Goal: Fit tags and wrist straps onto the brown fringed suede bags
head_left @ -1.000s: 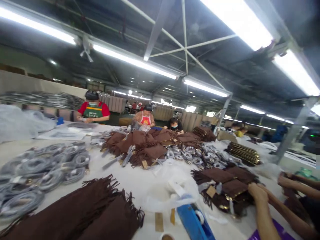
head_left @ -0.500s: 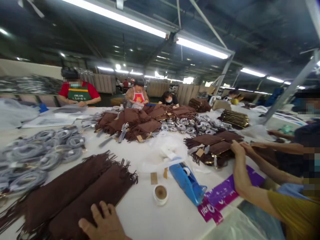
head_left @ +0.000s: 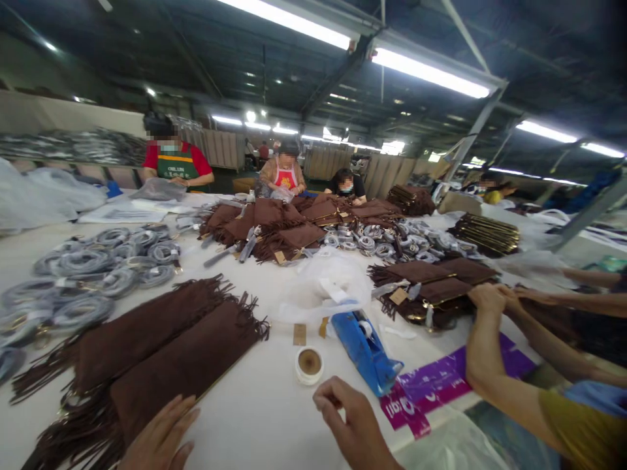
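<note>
My left hand (head_left: pixel 159 440) lies flat with fingers stretched out at the near end of a stack of brown fringed fabric pieces (head_left: pixel 161 359) on the white table (head_left: pixel 264 418). My right hand (head_left: pixel 350 424) hovers over the table with fingers curled and thumb meeting fingertips; whether anything is pinched in it is not visible. A small roll of tape (head_left: pixel 309 364) and a blue tape dispenser (head_left: pixel 367 349) sit just beyond it.
A co-worker's arms (head_left: pixel 482 333) at the right reach to a pile of brown bags (head_left: pixel 431 287). Coiled grey straps (head_left: pixel 88 274) lie at left, more brown pieces (head_left: pixel 274 228) mid-table, clear plastic bags (head_left: pixel 328 281) in the middle, a purple sheet (head_left: pixel 431 385). Other people work at the far side.
The view has tilted down toward the table. My left hand slid along the brown stack's near end, and my right hand has come into view near the tape roll.
</note>
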Demonstrator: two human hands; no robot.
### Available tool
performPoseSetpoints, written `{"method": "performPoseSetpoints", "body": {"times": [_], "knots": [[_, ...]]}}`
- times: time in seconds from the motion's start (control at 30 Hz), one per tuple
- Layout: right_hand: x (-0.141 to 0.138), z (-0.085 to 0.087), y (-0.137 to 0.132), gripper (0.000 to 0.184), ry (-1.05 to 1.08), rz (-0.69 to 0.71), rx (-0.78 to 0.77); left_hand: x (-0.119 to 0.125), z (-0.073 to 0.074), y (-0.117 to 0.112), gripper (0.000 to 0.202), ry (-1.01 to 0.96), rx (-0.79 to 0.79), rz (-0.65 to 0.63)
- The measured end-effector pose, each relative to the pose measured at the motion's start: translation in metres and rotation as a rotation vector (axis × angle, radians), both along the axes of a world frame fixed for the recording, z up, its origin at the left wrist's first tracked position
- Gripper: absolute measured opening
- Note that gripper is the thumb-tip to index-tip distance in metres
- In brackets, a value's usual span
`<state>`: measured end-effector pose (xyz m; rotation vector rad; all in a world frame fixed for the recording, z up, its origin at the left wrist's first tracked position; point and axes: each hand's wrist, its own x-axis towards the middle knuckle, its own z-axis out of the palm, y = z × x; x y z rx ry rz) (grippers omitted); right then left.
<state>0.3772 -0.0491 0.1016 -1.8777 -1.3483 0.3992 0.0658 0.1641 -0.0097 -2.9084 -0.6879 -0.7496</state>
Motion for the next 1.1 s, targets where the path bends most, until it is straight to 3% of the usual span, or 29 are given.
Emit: {"method": "performPoseSetpoints", "body": {"times": [0.07, 0.1, 0.2, 0.33, 0.4, 0.47, 0.63, 0.73, 0.83, 0.9, 1.1], "knots": [[0.006, 0.021, -0.007, 0.022, 0.085, 0.016, -0.063, 0.024, 0.006, -0.017, 0.037, 0.005, -0.017, -0.037], [0.008, 0.023, -0.008, 0.025, 0.091, 0.01, -0.094, 0.035, 0.008, -0.025, 0.036, 0.005, -0.035, -0.061], [0.024, 0.0, -0.003, 0.035, -0.063, -0.138, -0.181, 0.059, 0.01, -0.046, 0.033, -0.024, -0.112, -0.107], [0.061, -0.045, 0.01, 0.023, -0.484, -0.238, -0.198, 0.082, 0.007, -0.052, 0.029, -0.069, -0.168, -0.107], [0.078, -0.051, 0.012, 0.032, -0.65, -0.304, -0.18, 0.097, 0.01, -0.048, 0.027, -0.064, -0.169, -0.129], [0.093, -0.046, 0.011, 0.043, -0.734, -0.416, -0.183, 0.118, 0.019, -0.043, 0.027, -0.058, -0.162, -0.167], [0.129, -0.031, 0.014, 0.071, -0.583, -0.484, -0.435, 0.21, 0.061, -0.047, 0.026, 0.059, -0.338, -0.269], [0.147, -0.032, 0.024, 0.08, -0.501, -0.452, -0.539, 0.277, 0.073, -0.048, 0.025, 0.175, -0.379, -0.353], [0.164, -0.029, 0.032, 0.082, -0.451, -0.4, -0.562, 0.328, 0.065, -0.042, 0.027, 0.297, -0.316, -0.359], [0.177, -0.024, 0.034, 0.077, -0.407, -0.352, -0.588, 0.349, 0.055, -0.036, 0.029, 0.34, -0.294, -0.362], [0.215, -0.01, 0.03, 0.078, -0.246, -0.272, -0.644, 0.371, 0.041, -0.034, 0.026, 0.396, -0.256, -0.391]]}}
